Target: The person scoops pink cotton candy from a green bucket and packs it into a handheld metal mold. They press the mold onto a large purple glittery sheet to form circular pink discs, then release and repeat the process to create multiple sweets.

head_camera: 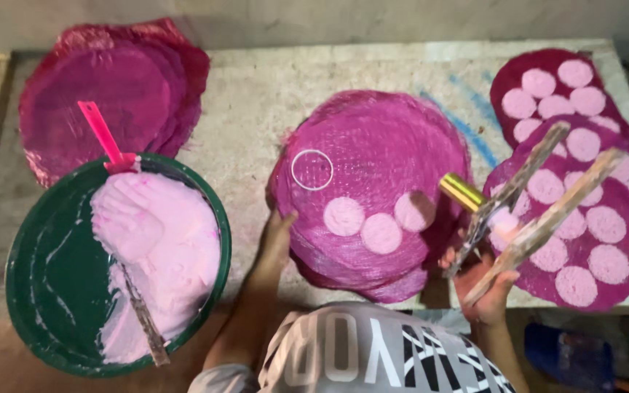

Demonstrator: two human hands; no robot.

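I see a grey stone table. At 8 o'clock sits a green basin of pale pink paste, with a pink spatula at its far rim and a stick lying in it. At 10 o'clock lies a pile of bare magenta mats. At 3 o'clock lie overlapping mats covered with pink discs.

No packages, labels, signs or screens observed on the worktop or elsewhere in the head view.
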